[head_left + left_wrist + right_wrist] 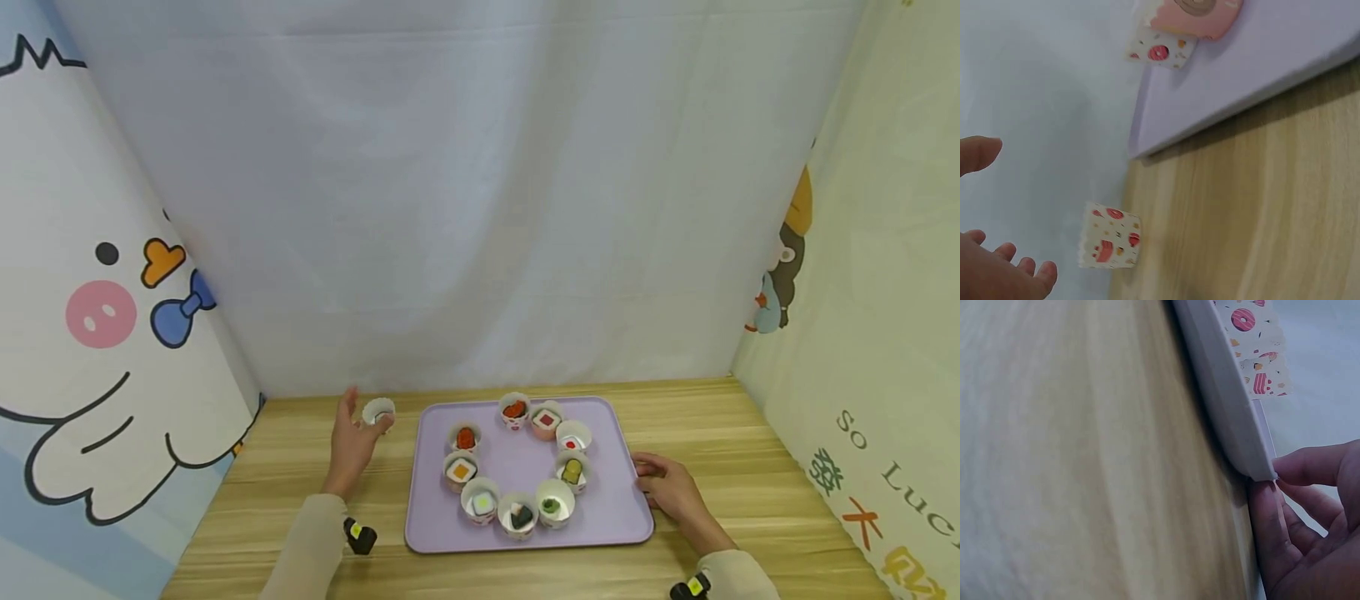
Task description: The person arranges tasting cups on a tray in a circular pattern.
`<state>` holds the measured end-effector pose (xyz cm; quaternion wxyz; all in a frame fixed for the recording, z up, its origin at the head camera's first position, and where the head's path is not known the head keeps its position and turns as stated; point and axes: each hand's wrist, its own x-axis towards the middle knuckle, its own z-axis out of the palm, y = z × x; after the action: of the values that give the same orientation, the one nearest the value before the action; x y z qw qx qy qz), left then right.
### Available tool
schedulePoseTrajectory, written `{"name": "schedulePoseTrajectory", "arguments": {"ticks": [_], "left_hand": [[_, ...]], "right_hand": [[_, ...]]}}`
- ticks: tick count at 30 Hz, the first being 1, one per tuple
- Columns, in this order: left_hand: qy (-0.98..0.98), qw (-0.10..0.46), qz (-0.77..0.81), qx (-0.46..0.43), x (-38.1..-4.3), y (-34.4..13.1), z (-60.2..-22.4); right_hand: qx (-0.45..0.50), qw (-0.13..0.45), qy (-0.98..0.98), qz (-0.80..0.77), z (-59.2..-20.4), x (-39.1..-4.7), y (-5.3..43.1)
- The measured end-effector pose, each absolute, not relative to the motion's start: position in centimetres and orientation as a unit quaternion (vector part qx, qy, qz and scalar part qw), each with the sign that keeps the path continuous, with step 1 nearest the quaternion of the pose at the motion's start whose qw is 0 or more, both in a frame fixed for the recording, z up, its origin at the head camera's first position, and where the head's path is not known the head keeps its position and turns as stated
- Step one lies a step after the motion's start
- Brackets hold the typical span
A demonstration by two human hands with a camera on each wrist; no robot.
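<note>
A white paper baking cup stands on the table left of the lilac tray. Around it my left hand is spread, thumb apart from the fingers. In the left wrist view this cup shows its red dessert print, with a gap between it and the fingertips. My right hand pinches the tray's right edge between thumb and finger. The right wrist view shows the fingers right at the tray's rim. On the tray, several paper cups form a curved row, each with a small food-like piece inside.
Among the tray's cups are one with a dark piece, one with a green piece and one with an orange-red piece. A pale cloth hangs behind the wooden table; printed cloths hang at both sides.
</note>
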<state>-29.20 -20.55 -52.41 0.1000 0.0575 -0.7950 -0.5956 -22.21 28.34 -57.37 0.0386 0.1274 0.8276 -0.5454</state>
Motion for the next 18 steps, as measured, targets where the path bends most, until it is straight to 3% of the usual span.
{"name": "schedulePoseTrajectory", "arguments": {"ticks": [18], "left_hand": [[-0.789, 0.061, -0.604, 0.099, -32.2, -21.3, -56.6]], "right_hand": [[0.129, 0.036, 0.830, -0.541, -57.2, -22.1, 28.4]]}}
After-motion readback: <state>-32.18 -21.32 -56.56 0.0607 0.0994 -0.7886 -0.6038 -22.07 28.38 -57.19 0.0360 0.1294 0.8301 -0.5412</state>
